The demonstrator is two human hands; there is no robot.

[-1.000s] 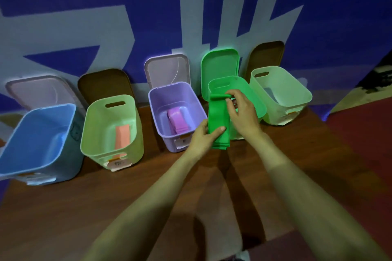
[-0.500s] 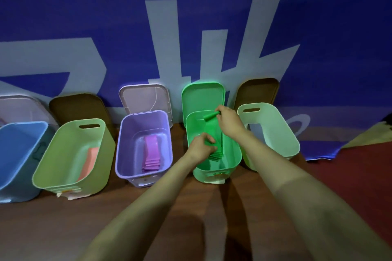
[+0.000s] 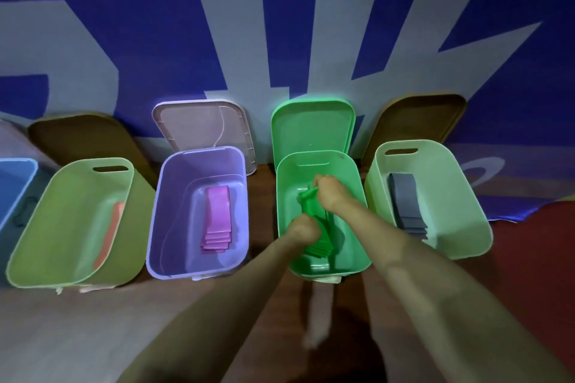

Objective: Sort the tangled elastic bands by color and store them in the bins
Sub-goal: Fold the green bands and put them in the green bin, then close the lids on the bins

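Wooden table (image 3: 93, 336); hands (image 3: 303, 230) (image 3: 331, 194) grip green bands (image 3: 314, 211) inside bin (image 3: 287, 190).

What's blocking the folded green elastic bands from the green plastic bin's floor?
Nothing visible. Left hand and right hand hold the folded green elastic bands inside the green plastic bin; its green lid stands behind.

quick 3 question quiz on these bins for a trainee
1. True or false: the left hand and right hand both grip green bands inside the green bin.
2. Which bands lie in the purple bin? A orange B pink C grey
3. Fill in: the rightmost bin holds ___ bands.
Key: 1 true; 2 B, pink bands; 3 grey bands.
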